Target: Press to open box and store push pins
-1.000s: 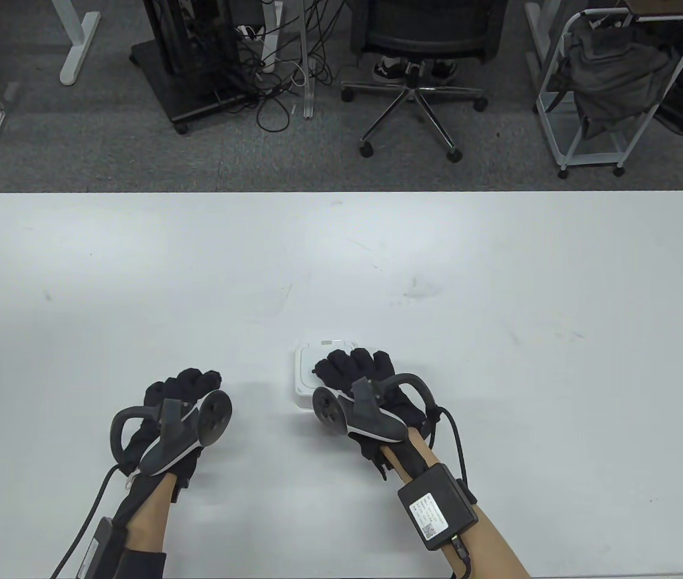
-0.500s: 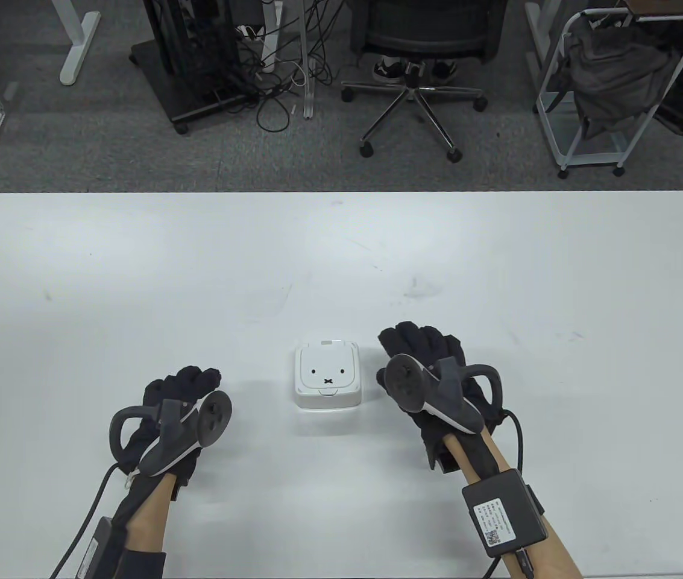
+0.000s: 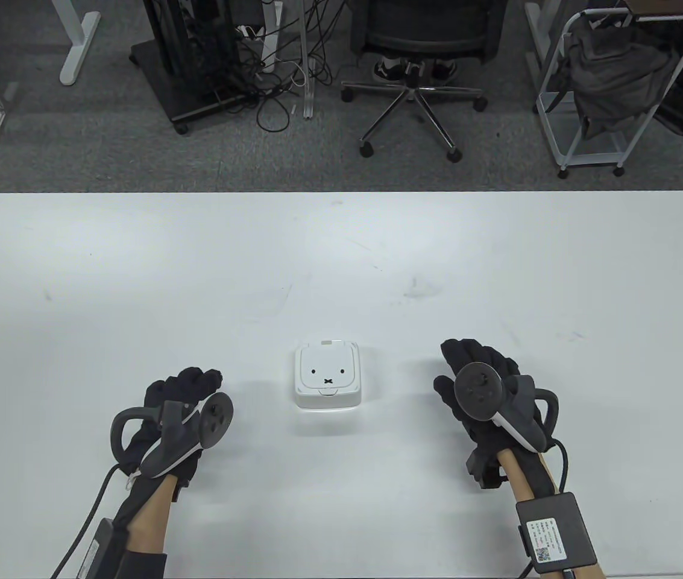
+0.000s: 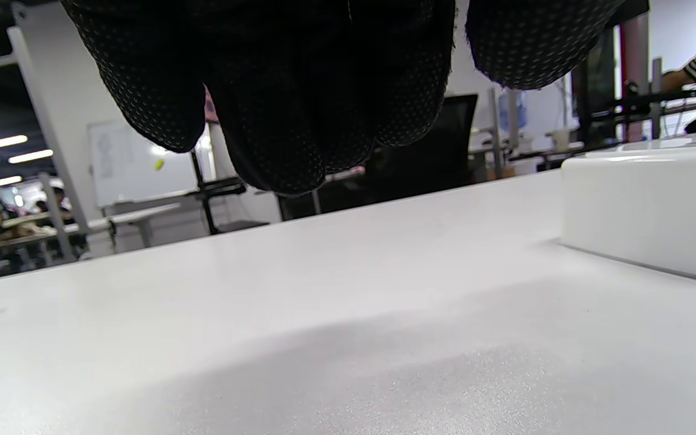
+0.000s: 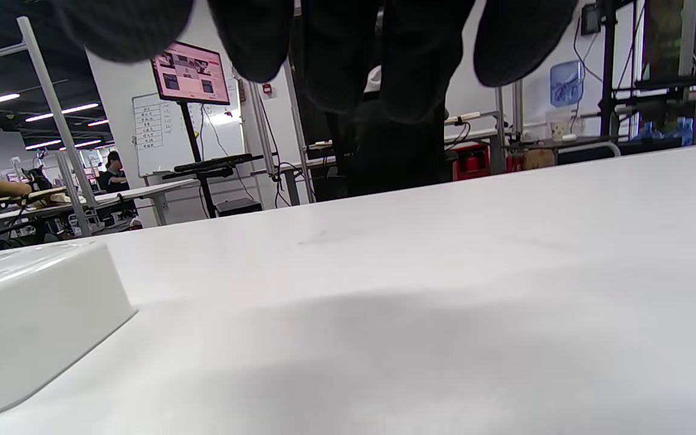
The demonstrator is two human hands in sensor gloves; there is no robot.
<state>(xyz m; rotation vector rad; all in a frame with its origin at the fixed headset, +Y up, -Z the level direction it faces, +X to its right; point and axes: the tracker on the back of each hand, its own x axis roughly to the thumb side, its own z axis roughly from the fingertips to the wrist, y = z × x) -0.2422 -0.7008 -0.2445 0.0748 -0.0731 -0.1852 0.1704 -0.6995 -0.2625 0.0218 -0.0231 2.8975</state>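
Observation:
A small white square box (image 3: 326, 377) with a printed face on its lid sits shut on the white table (image 3: 341, 253), near the front middle. My left hand (image 3: 193, 383) rests left of the box, apart from it, fingers loosely curled and holding nothing. My right hand (image 3: 474, 365) is right of the box, apart from it, and holds nothing. The box side shows at the right of the left wrist view (image 4: 650, 211) and at the lower left of the right wrist view (image 5: 28, 320). No push pins are in view.
Beyond the table's far edge stand an office chair (image 3: 419, 66), a white wire cart (image 3: 612, 90) and a dark equipment rack with loose cables (image 3: 208, 60) on grey carpet.
My right hand lifted off the box lid and moved right, away from the box. The box lid now shows fully, shut. My left hand has not moved.

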